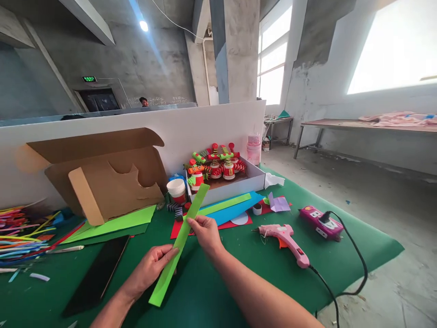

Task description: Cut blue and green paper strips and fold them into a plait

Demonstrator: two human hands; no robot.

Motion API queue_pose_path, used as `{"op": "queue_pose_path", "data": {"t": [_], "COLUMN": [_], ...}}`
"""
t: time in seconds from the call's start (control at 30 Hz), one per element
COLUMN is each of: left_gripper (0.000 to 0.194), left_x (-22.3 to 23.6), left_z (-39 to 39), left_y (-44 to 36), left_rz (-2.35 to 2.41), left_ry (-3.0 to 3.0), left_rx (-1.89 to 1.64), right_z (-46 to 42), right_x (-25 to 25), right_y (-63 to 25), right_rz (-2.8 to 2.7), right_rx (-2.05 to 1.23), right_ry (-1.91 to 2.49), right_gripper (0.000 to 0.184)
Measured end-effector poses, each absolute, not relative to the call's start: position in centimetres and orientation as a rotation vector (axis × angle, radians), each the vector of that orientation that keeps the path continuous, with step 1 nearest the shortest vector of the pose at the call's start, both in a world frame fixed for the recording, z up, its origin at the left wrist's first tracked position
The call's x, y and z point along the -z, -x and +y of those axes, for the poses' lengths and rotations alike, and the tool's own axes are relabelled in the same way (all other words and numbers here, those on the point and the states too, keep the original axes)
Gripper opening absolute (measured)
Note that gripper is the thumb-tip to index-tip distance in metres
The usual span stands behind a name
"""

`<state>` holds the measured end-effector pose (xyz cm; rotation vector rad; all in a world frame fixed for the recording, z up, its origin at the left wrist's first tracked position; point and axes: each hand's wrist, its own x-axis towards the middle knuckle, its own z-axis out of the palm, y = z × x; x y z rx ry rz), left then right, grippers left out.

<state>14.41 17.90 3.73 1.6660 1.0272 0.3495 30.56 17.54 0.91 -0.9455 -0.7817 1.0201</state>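
Both hands grip a long green paper strip (165, 279), which slants up to the right above the green tabletop. My left hand (149, 268) pinches its left edge near the middle, thumb on top. Further up, my right hand (206, 233) pinches the right edge between thumb and fingers. Behind the strip lie a blue paper sheet (235, 210), a second green strip on it, and red paper (177, 229) beneath. Stacked white paper cups (176, 188) stand beyond, beside a white box (225, 189) of red and green paper-cup figures.
A pink glue gun (285, 237) with a trailing cord lies at right, near a magenta power strip (321, 222). At left are a black slab (99, 273), colourful pipe cleaners (23, 234) and a propped cardboard box (116, 177). A white partition (205, 123) borders the table's back.
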Motion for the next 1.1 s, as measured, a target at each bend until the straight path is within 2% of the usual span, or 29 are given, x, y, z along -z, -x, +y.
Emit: {"op": "queue_pose_path", "data": {"t": [0.17,0.27,0.43,0.67,0.9,1.1], "left_gripper": [0.048,0.050,0.055,0.051,0.049,0.046], "left_x": [-4.4,-3.9,-3.2,-2.9,-2.3,-2.0], "left_z": [18.7,19.9,21.8,22.9,23.4,23.6], "left_y": [-12.5,-11.5,-10.0,-9.2,-9.2,-8.9], "left_rz": [0.959,0.989,1.237,1.202,1.137,1.114], "left_ry": [-1.739,-1.709,-1.588,-1.143,-1.055,-1.032], "left_rx": [-0.270,-0.278,-0.621,-1.145,-1.354,-1.442], "right_z": [17.9,18.0,18.2,18.4,18.8,19.0], "right_x": [-1.5,-1.7,-1.5,-1.0,-0.2,-0.1], "right_y": [-32.1,-32.9,-33.6,-33.9,-34.7,-35.4], "right_rz": [-0.726,-0.680,-0.566,-0.479,-0.479,-0.503], "right_rx": [-0.957,-0.914,-0.848,-0.845,-0.831,-0.835], "right_ry": [0.984,0.986,1.006,1.068,1.071,1.059], "right_gripper": [0.036,0.036,0.040,0.046,0.051,0.045]}}
